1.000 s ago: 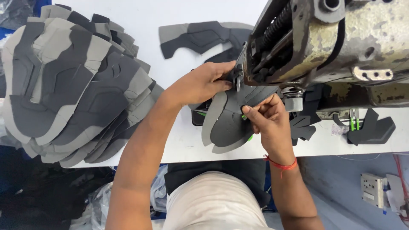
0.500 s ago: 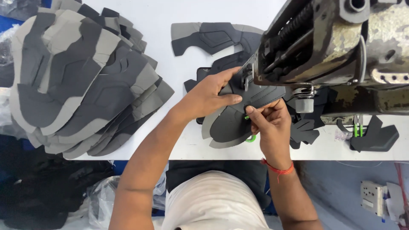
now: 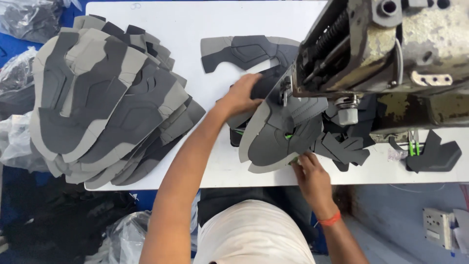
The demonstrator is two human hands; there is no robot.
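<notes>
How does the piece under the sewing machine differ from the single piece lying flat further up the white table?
The piece under the sewing machine is touched by both hands, left hand and right hand; the lone piece lies untouched. The worked piece is partly hidden by the machine head and looks curled at its edge; the lone piece lies flat and nearly all in view. Both are grey cut panels in lighter and darker shades.

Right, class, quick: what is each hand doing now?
Left hand: flat on the grey shoe upper piece, holding nothing.
Right hand: fingers pinch that piece's near edge.
</notes>
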